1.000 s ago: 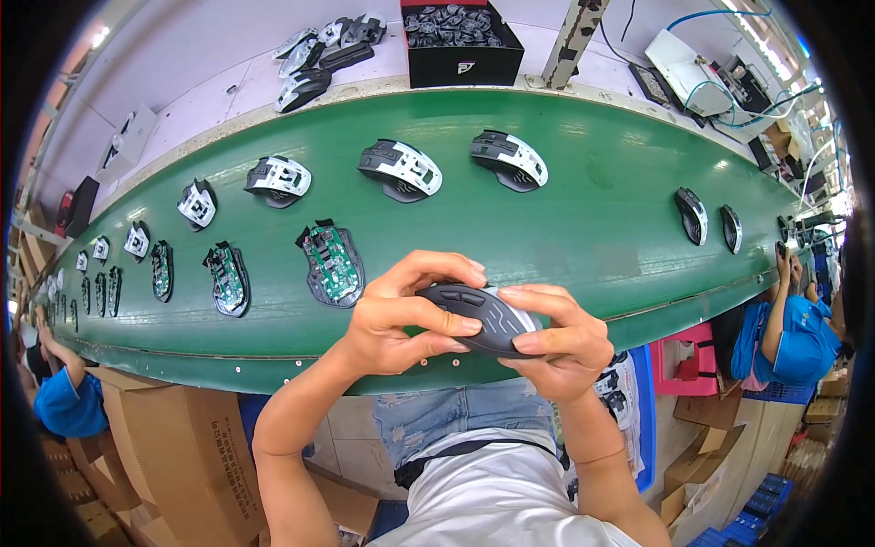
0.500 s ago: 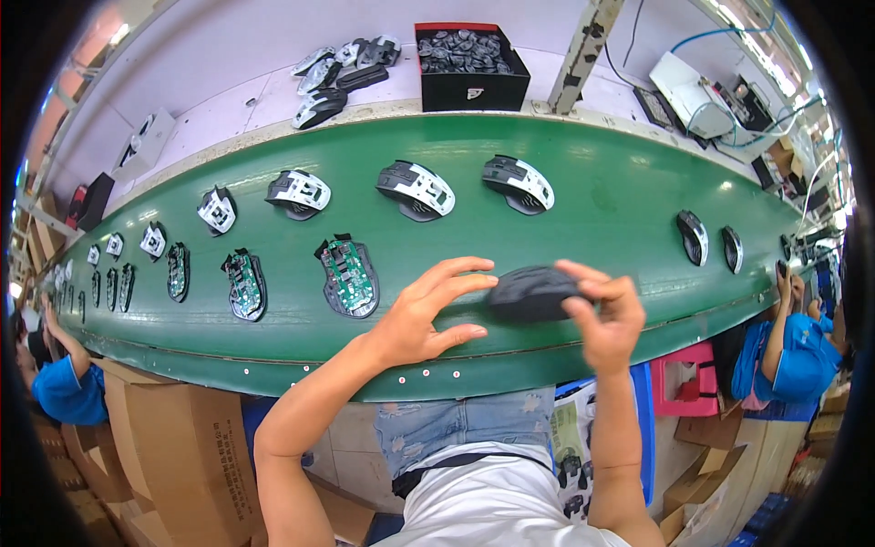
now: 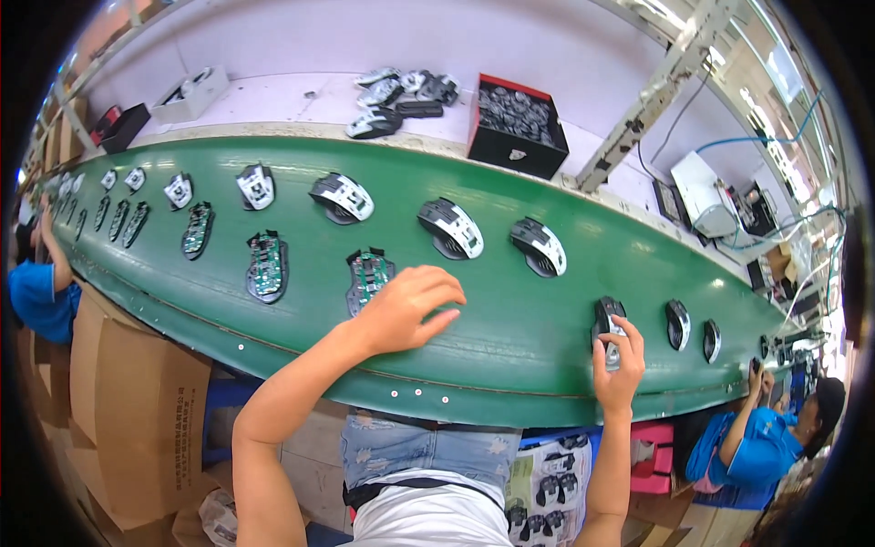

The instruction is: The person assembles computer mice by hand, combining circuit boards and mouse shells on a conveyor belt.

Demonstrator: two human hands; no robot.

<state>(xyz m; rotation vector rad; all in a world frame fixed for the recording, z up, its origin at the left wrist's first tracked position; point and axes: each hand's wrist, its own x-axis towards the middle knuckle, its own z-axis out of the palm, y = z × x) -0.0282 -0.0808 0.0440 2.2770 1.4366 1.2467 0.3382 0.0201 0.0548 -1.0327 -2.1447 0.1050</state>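
Near the right end of the belt, my right hand [image 3: 620, 365] grips a dark computer mouse [image 3: 608, 313] by its near end, thumb on one side and fingers on the other. The mouse rests on the green belt. My left hand [image 3: 407, 312] is open, with loosely bent fingers and nothing in it. It hovers beside a mouse base with a green circuit board [image 3: 369, 272] and partly covers it. Another such base [image 3: 267, 266] lies to its left. Beyond my hands lie white-and-black mouse top shells [image 3: 451, 228], one of them [image 3: 539, 246] closest to my right hand.
The green conveyor belt [image 3: 492, 337] carries more parts to the left and two mice [image 3: 677, 325] to the right. Behind it stand a black box of small dark parts [image 3: 518, 118], a pile of shells [image 3: 401, 91] and a metal post [image 3: 652, 100]. Co-workers [image 3: 761, 438] sit at both sides.
My right hand has carried the mouse rightward and down onto the belt. My left hand has come away from the mouse, toward the circuit-board base. The view has turned, shifting the scene.
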